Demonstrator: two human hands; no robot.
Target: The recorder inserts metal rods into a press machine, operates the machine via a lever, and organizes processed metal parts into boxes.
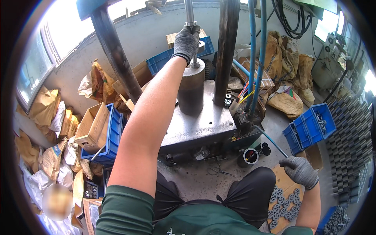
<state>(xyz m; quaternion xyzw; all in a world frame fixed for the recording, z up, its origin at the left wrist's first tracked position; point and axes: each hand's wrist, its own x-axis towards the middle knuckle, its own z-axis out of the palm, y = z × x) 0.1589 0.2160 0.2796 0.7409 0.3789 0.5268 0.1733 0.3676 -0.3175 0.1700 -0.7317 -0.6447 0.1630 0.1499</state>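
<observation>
Reaching toward the far side, the left hand (187, 42), in a grey glove, had its fingers curled around an upright steel rod (194, 59); their tips were hidden. The rod rose from the top of a thick steel cylinder (191, 92), which stood upright on the metal press table (213, 119). A bright ram (189, 11) came down to just above the glove, between a dark left column (116, 55) and a dark right column (227, 51).

On the near right, the right hand (300, 171), also in a grey glove, had its fingers wrapped round the near end of a slim blue lever (274, 143), which ran far and left toward the table's right side. Small grey wheels (282, 203) lay spread on flat cardboard (284, 178) near that hand. A dark can (243, 161) stood on the floor, left of the lever. Farther right stood blue crates (307, 126) holding metal parts; left of the table, a wooden box (92, 129) rested at another blue crate (113, 137).
</observation>
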